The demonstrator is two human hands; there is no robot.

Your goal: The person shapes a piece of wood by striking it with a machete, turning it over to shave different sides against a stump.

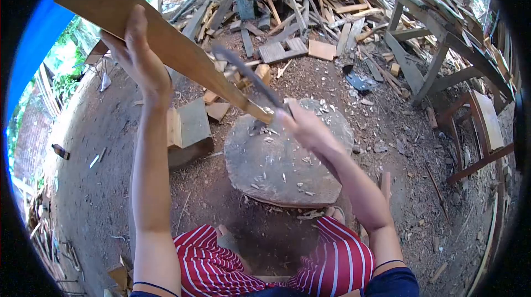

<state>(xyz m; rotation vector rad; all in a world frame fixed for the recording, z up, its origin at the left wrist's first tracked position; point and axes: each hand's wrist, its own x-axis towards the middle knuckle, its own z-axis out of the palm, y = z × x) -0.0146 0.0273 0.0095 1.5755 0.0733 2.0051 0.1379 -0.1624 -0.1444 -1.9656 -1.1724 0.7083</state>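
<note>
My left hand [138, 56] grips a long brown wooden plank [177, 51] near its wide upper end, the thumb on the near face and most of the fingers behind. The plank slants down to the right, and its narrow, pale, cut end meets the top of a round wooden chopping block [265, 170]; whether it touches is hard to tell. In my right hand [307, 126], closed, is a machete [251, 78]. Its dark blade is smeared by motion and points up and left, just beside the plank's lower end. The handle is mostly hidden by the hand.
Wood chips lie on the block and over the dirt ground. A squared wood block [191, 123] stands left of it. Behind is a heap of scrap wood [298, 6]. To the right are a wooden trestle [431, 37] and a small wooden frame [481, 125].
</note>
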